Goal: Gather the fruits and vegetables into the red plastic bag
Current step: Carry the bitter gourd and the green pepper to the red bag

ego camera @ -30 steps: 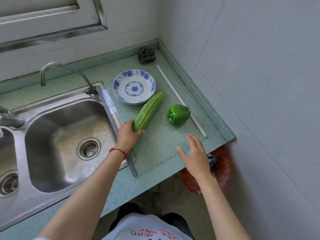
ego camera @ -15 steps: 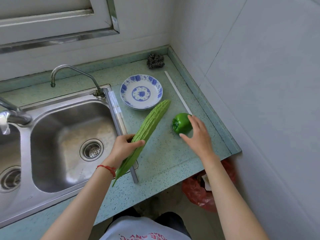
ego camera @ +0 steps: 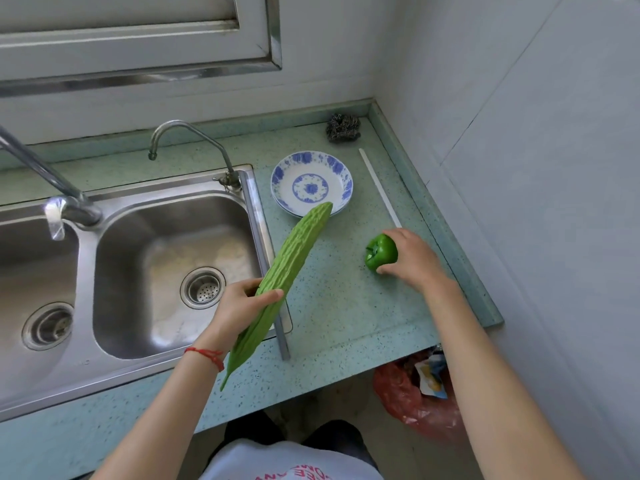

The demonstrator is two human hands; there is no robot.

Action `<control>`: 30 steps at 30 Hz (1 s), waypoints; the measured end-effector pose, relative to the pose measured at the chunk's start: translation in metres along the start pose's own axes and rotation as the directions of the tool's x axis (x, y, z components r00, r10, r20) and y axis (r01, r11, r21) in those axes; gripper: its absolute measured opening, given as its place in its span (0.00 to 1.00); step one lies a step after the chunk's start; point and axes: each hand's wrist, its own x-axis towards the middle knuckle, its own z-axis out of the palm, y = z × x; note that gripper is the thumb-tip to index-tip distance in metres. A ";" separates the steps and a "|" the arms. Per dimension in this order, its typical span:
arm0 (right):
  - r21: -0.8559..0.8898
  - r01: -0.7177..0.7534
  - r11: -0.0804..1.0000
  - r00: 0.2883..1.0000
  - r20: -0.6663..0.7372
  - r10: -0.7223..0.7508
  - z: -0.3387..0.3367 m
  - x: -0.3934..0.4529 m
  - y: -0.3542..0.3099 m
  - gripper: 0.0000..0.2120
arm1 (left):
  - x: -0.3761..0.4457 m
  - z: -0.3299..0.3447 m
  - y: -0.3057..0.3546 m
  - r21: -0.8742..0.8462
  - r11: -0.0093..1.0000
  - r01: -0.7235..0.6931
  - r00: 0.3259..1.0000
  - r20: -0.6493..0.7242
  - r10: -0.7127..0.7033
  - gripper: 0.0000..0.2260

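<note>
My left hand [ego camera: 242,306] grips a long bumpy green bitter gourd [ego camera: 287,268] near its lower third and holds it tilted above the counter, its far tip over the plate's rim. A green bell pepper [ego camera: 379,252] sits on the green speckled counter [ego camera: 346,306], and my right hand [ego camera: 412,259] wraps around its right side, fingers closed on it. The red plastic bag [ego camera: 405,400] stands on the floor below the counter's right end, partly hidden by my right forearm, with some wrappers inside.
A blue-and-white plate [ego camera: 311,183] lies behind the gourd. A steel double sink [ego camera: 166,258] with two taps fills the left. A steel scourer [ego camera: 343,128] sits in the back corner, a thin white strip [ego camera: 379,187] along the right edge. Walls close the right and back.
My left hand lifted the bitter gourd off the counter and drew it toward me. My right hand travelled forward from the counter's front edge and closed on the bell pepper.
</note>
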 end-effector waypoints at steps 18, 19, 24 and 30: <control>0.904 -0.125 0.409 0.988 0.075 0.136 0.059 -0.071 -0.074 0.18 | -0.029 -0.028 -0.026 -0.205 0.978 -0.037 0.996 -0.084 0.020 0.10; 0.905 -0.123 0.408 0.990 0.082 0.117 0.062 -0.073 -0.076 0.18 | -0.033 -0.029 -0.030 -0.220 0.975 -0.035 0.995 -0.099 0.013 0.09; 0.893 -0.130 0.430 0.990 0.141 0.008 0.072 -0.078 -0.080 0.20 | -0.060 -0.028 -0.050 -0.308 0.951 -0.041 0.972 -0.231 -0.033 0.04; 0.874 -0.116 0.473 0.969 0.205 -0.140 0.081 -0.090 -0.089 0.21 | -0.101 -0.024 -0.088 -0.361 0.930 -0.068 0.921 -0.382 -0.081 0.08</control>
